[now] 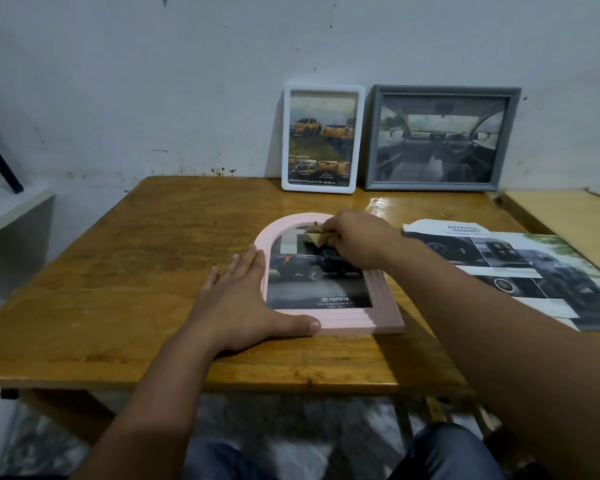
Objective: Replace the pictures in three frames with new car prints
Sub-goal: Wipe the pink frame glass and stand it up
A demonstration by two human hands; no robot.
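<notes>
Left hand (238, 299) lying flat, fingers straight, bracing left edge of pink arched wooden frame (352, 322) on table (153, 254); right hand (359, 242) pinching small tan cloth (317, 239) over frame's upper glass.

1. "TOYOTA", with the maker's emblem to its left, stands in white at the foot of the dark car print (321, 285) in the pink arched frame (378, 306).
2. "ADVANCE…" heads the brochure sheet (520, 271) lying flat on the table (153, 254); its last letters are unclear.
3. The captions on the print in the white frame (323, 138) are too blurred to read.
</notes>
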